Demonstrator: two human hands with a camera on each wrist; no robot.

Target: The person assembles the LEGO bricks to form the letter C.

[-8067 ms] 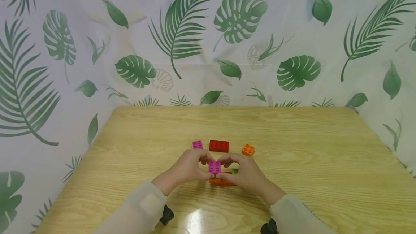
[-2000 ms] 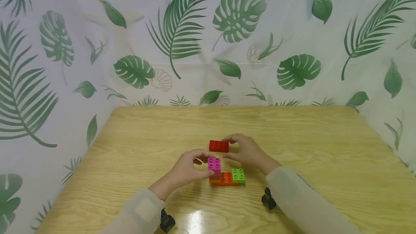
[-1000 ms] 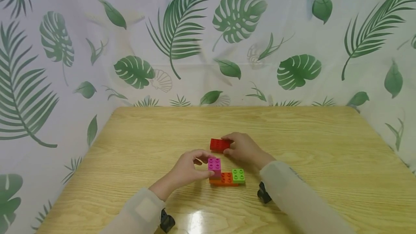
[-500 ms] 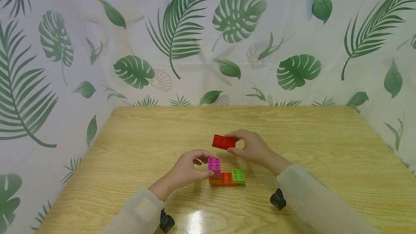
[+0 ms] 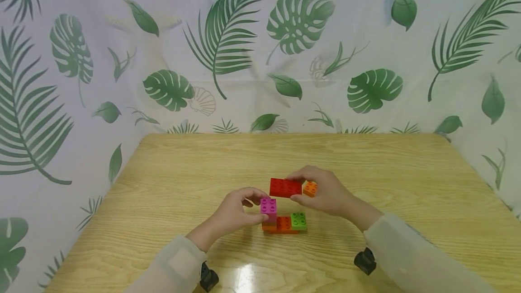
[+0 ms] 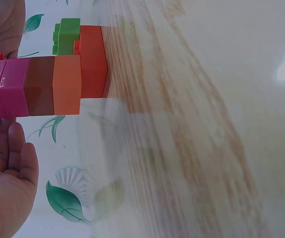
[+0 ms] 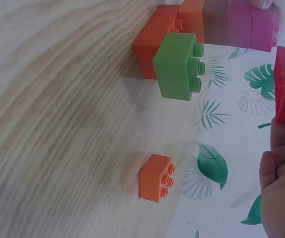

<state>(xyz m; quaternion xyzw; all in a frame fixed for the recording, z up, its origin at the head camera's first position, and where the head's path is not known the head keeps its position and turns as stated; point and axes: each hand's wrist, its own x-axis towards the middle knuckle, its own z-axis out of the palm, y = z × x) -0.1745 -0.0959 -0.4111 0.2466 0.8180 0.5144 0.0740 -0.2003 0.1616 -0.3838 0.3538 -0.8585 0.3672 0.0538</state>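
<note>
My left hand (image 5: 234, 211) pinches the top of a toy-brick stack between thumb and fingers. In the left wrist view, two pink bricks (image 6: 14, 88) top a brown brick (image 6: 40, 85) and an orange brick (image 6: 67, 85). These stand on one end of a long red-orange brick (image 6: 94, 62), with a green brick (image 6: 70, 35) on its other end. Above the table, behind the stack, my right hand (image 5: 325, 191) holds a long red brick (image 5: 285, 187) by its right end. The red brick is apart from the stack, as the right wrist view also shows.
A loose small orange brick (image 5: 310, 189) lies on the wooden table (image 5: 183, 157), partly behind my right fingers. A leaf-printed cloth (image 5: 244, 58) hangs beyond the table's back edge. Dark wrist cameras, such as the left one (image 5: 209, 277), sit under both sleeves.
My right hand has gripped the red brick, lifted it off the table and moved it rightward. The loose pink brick is gone from its earlier spot. My left hand stays at the stack.
</note>
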